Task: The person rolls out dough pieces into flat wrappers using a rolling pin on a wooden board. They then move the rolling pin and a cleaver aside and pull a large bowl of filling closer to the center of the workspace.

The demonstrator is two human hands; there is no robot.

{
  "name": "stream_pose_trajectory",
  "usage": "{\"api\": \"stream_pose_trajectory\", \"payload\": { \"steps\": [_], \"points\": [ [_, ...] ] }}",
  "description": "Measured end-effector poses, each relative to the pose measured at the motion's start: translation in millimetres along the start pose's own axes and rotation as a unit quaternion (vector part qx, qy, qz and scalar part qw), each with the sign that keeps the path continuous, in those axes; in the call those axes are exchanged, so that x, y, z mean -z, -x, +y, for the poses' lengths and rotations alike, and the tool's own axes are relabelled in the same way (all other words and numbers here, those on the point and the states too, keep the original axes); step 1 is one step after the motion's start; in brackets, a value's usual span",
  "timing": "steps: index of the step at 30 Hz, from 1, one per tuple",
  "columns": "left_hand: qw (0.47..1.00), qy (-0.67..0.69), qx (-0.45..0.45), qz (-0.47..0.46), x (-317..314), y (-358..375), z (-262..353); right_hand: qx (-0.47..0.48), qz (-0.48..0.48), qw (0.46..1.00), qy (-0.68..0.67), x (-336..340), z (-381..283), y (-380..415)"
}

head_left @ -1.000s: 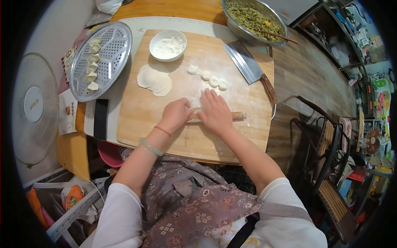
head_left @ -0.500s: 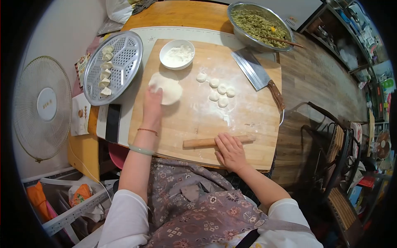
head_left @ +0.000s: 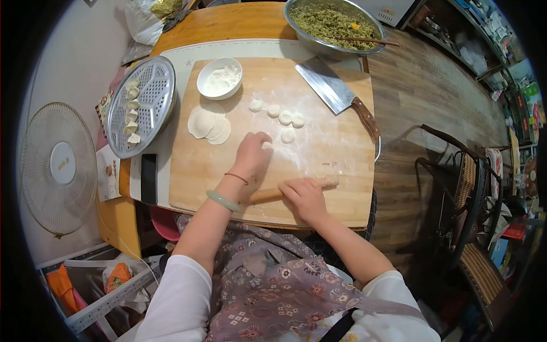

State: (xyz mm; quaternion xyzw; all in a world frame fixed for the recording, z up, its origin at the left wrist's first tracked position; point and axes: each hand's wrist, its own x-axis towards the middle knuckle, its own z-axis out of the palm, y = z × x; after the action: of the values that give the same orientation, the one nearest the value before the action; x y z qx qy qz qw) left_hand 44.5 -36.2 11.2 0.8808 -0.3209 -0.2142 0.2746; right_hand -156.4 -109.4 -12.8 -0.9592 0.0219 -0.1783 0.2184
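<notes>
My left hand (head_left: 254, 154) is at the middle of the floured wooden board (head_left: 342, 154), its fingers closed on a small dough piece (head_left: 267, 146). Beyond it lie several round, flattened dough pieces (head_left: 285, 118). To its left, thin round dough wrappers (head_left: 208, 122) lie overlapping. My right hand (head_left: 306, 199) rests over a wooden rolling pin (head_left: 268, 196) near the board's front edge, fingers bent across it. My left forearm hides the pin's left end.
A white bowl of flour (head_left: 220, 78) and a cleaver (head_left: 336, 91) sit on the board. Behind stands a metal bowl of green filling (head_left: 336, 28) with chopsticks. Left are a perforated metal tray (head_left: 154, 85) with dumplings, a phone (head_left: 149, 178) and a fan (head_left: 62, 165).
My left hand has left the wrappers, moved right and taken a dough piece from the group. My right hand stays on the rolling pin. The whole view has shifted slightly.
</notes>
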Motion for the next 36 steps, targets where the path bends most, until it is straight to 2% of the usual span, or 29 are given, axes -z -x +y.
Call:
{"api": "stream_pose_trajectory", "payload": {
  "steps": [1, 2, 3, 4, 5, 6, 7, 8, 11, 13, 14, 15, 16, 17, 19, 20, 21, 23, 25, 27, 28, 29, 31, 32, 33, 34, 35, 36],
  "points": [
    [1.000, 0.001, 0.002, -0.001, -2.6, 2.1, -0.5, 0.002, -0.003, 0.999, -0.036, 0.3, 4.8, -5.8],
    [0.985, 0.161, 0.031, -0.058, -4.5, 5.1, 1.8, 0.015, 0.013, 0.998, -0.054, 5.5, 8.0, -10.2],
    [0.939, 0.318, 0.059, -0.113, -7.8, 7.3, 4.4, 0.011, 0.011, 0.998, -0.054, 10.8, 12.3, -8.3],
    [0.963, 0.251, -0.035, -0.091, -17.7, 12.2, 5.0, -0.002, -0.005, 0.999, -0.050, 17.7, 19.2, -4.1],
    [0.961, 0.256, -0.037, -0.094, -24.9, 14.9, 6.8, -0.012, -0.020, 0.999, -0.043, 26.3, 26.2, -0.7],
    [0.980, 0.180, -0.033, -0.082, -31.8, 18.5, 8.3, -0.040, -0.066, 0.995, -0.059, 37.8, 28.7, 2.8],
    [0.992, 0.102, -0.030, -0.070, -36.9, 22.3, 9.1, -0.044, -0.069, 0.995, -0.055, 38.3, 29.1, 3.4],
    [0.993, 0.089, -0.057, -0.058, -33.6, 28.4, 10.3, -0.067, -0.051, 0.996, 0.000, 37.2, 28.9, 1.9],
    [0.987, 0.138, -0.037, -0.076, -34.9, 39.5, 4.7, -0.103, -0.050, 0.989, 0.098, 17.7, 36.4, -28.6],
    [0.993, 0.102, -0.052, -0.041, -38.1, 27.2, -1.0, -0.104, 0.043, 0.989, 0.101, -0.4, 59.8, -91.5],
    [0.995, 0.065, -0.078, 0.000, -37.6, 15.2, 1.2, -0.101, 0.043, 0.988, 0.107, -2.5, 66.4, -101.3],
    [0.994, 0.069, -0.080, 0.004, -32.9, 8.7, 6.6, -0.107, 0.058, 0.988, 0.096, -5.7, 71.2, -108.1],
    [0.994, 0.068, -0.081, -0.039, -29.1, 5.3, 8.8, -0.116, 0.070, 0.987, 0.081, -11.2, 73.6, -109.2],
    [0.991, 0.068, -0.078, -0.086, -27.9, 7.3, 7.7, -0.118, 0.063, 0.988, 0.080, -9.1, 65.6, -97.7],
    [0.991, 0.060, -0.097, -0.076, -29.5, 17.8, -1.9, -0.108, -0.043, 0.990, 0.085, 7.4, 41.8, -60.7],
    [0.990, 0.049, -0.120, -0.060, -29.2, 23.1, -6.1, -0.110, -0.046, 0.989, 0.085, 11.0, 35.0, -46.4],
    [0.990, 0.051, -0.119, -0.061, -27.6, 28.3, -8.5, -0.087, -0.078, 0.989, 0.086, 15.0, 30.1, -34.0],
    [0.985, 0.119, -0.020, -0.122, -21.1, 36.5, -7.1, -0.066, -0.108, 0.988, 0.089, 10.8, 36.5, -44.2],
    [0.990, 0.106, -0.024, -0.095, -17.1, 33.3, -1.2, -0.104, 0.020, 0.991, 0.088, -9.2, 56.0, -92.8],
    [0.996, 0.067, -0.043, -0.028, -16.6, 15.8, 0.6, -0.091, 0.047, 0.991, 0.090, -13.9, 64.9, -113.8],
    [0.995, 0.075, -0.043, -0.043, -20.8, 12.0, -3.0, -0.089, 0.071, 0.989, 0.092, -17.1, 64.6, -114.8],
    [0.995, 0.079, -0.041, -0.047, -20.3, 16.7, -4.5, -0.092, 0.066, 0.989, 0.093, -15.0, 56.5, -99.0],
    [0.989, 0.053, -0.133, -0.046, -17.0, 23.9, -6.6, -0.106, -0.056, 0.990, 0.077, 0.6, 33.5, -49.5],
    [0.990, 0.071, -0.116, -0.037, -18.4, 28.9, -10.1, -0.105, -0.060, 0.990, 0.078, 9.1, 26.2, -34.8],
    [0.990, 0.073, -0.113, -0.038, -17.5, 33.5, -12.7, -0.081, -0.106, 0.988, 0.074, 18.3, 18.5, -22.7],
    [0.988, 0.116, -0.058, -0.086, -14.4, 36.5, -13.9, -0.059, -0.147, 0.985, 0.069, 22.1, 15.1, -18.2],
    [0.978, 0.157, -0.004, -0.134, -11.9, 37.1, -14.0, -0.062, -0.144, 0.985, 0.070, 12.7, 23.0, -30.2],
    [0.983, 0.140, -0.028, -0.112, -12.8, 36.8, -14.5, -0.064, -0.088, 0.990, 0.089, -3.9, 38.1, -54.8]
  ]
}}
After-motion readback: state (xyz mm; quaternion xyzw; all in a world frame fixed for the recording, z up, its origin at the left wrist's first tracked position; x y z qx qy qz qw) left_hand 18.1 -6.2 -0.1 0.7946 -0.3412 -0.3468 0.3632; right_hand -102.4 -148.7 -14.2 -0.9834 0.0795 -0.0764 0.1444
